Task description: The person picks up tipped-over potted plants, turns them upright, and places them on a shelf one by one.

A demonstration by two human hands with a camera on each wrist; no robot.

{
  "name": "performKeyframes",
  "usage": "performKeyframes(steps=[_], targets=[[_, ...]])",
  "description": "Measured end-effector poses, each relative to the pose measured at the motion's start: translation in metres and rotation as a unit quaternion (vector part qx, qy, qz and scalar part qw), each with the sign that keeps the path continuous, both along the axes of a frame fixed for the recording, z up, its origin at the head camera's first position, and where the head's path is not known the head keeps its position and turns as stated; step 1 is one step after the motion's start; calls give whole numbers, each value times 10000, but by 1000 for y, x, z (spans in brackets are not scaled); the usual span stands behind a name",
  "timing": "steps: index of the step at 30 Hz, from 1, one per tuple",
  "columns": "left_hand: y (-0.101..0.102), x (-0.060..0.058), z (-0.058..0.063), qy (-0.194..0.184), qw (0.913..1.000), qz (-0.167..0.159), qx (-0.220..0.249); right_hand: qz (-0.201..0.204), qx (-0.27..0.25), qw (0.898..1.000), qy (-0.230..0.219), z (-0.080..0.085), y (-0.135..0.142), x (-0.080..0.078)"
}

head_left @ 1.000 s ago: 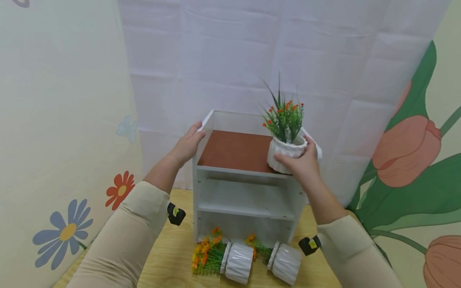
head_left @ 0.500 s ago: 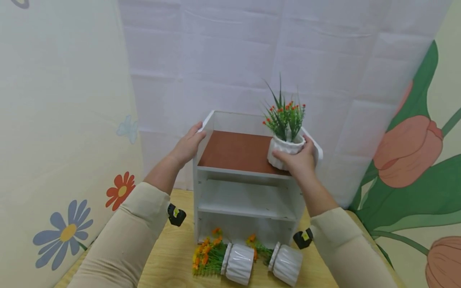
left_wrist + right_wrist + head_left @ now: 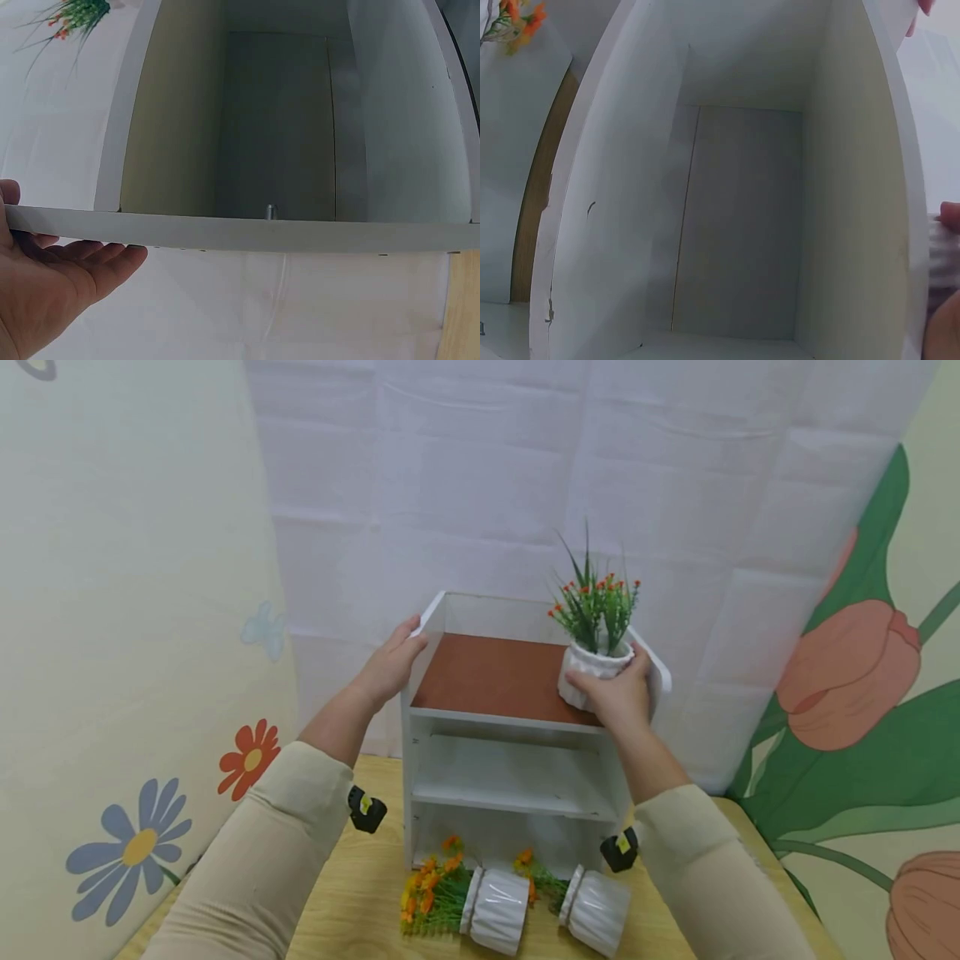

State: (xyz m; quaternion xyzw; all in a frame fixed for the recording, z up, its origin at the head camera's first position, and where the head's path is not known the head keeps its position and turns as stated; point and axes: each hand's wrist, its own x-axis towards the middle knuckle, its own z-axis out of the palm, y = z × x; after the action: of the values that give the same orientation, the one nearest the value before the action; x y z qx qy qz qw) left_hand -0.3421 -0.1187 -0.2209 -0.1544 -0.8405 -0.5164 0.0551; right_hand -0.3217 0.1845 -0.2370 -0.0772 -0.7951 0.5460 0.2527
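Note:
In the head view a white shelf unit (image 3: 512, 722) with a reddish-brown top board (image 3: 498, 675) stands upright against the backdrop. My left hand (image 3: 390, 662) holds its left side panel near the top, the thumb inside and the fingers outside, as the left wrist view confirms. At the right end of the top board, my right hand (image 3: 624, 689) grips a white ribbed flowerpot (image 3: 579, 681) with green leaves and small red flowers (image 3: 592, 610). Its thumb lies across the pot's front; the other fingers are mostly hidden behind the right side.
Two white flowerpots lie on their sides before the unit: one (image 3: 497, 910) with orange and yellow flowers (image 3: 431, 893), another (image 3: 596, 910) with orange flowers (image 3: 528, 864). Beneath is a wood-grain table (image 3: 352, 893). Flower-patterned walls flank a white cloth (image 3: 450, 468).
My right hand and the potted plant have slid slightly backward on the top board, and the right forearm has swung left. The left hand stays on the side panel.

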Motion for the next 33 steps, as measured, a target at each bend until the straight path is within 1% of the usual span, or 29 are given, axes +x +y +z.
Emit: performKeyframes(steps=[7, 16, 23, 27, 33], targets=[[0, 0, -1, 21, 10000, -24, 15, -116, 25, 9996, 241, -2, -3, -3], [0, 2, 0, -15, 10000, -4, -18, -224, 72, 9994, 259, -3, -6, -2], [0, 2, 1, -18, 10000, 19, -56, -186, 75, 9993, 316, -3, -7, -2], [-1, 1, 0, -9, 10000, 35, -80, -125, 90, 9995, 265, -3, -6, -2], [-1, 1, -1, -39, 10000, 49, -67, -30, -4, 10000, 51, -2, -5, -1]])
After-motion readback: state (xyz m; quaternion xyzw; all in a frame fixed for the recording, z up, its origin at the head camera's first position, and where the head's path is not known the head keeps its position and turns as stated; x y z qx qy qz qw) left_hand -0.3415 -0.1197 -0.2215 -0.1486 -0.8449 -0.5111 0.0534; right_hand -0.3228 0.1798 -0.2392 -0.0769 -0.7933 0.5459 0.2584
